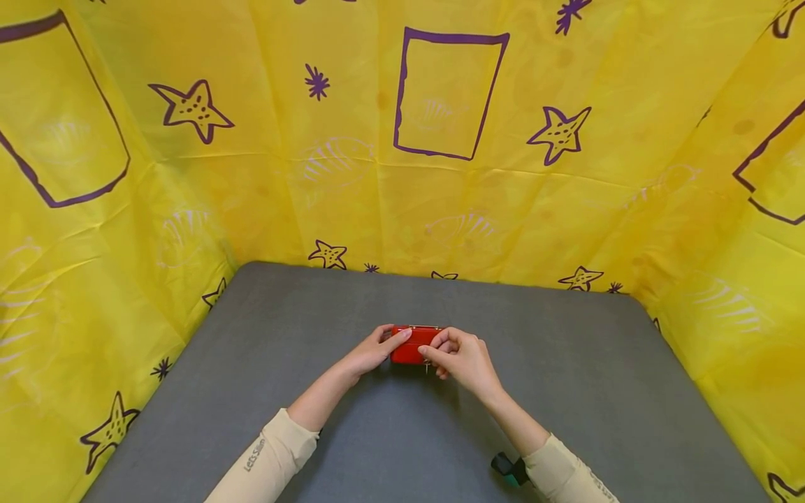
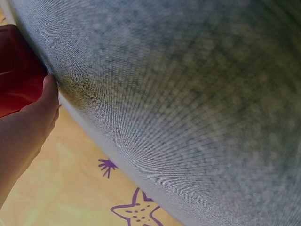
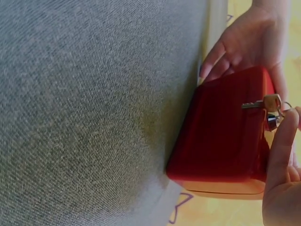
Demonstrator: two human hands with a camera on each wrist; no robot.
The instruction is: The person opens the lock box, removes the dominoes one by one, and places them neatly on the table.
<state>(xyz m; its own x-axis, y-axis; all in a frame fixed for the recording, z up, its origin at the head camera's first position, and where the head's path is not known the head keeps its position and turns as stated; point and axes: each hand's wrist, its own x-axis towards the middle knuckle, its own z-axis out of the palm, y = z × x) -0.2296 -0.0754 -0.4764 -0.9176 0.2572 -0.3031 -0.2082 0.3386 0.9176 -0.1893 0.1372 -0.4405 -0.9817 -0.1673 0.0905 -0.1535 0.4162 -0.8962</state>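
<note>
A small red metal cash box (image 1: 409, 354) sits on the grey table in the head view. My left hand (image 1: 372, 353) holds its left end, thumb on top and the other fingers along the far side. At the front, my right hand (image 1: 467, 362) pinches a key at the lock; the fingers hide most of that key. The right wrist view shows the silver lock (image 3: 272, 122) and a second key (image 3: 271, 102) dangling from a ring. Part of the red box also appears in the left wrist view, beside the left hand (image 2: 29, 123).
The grey table (image 1: 283, 307) stretches out around the box. Yellow cloth walls (image 1: 352, 202) with purple starfish drawings enclose it on the back and sides. A dark strap (image 1: 508, 468) is on the right forearm near the sleeve.
</note>
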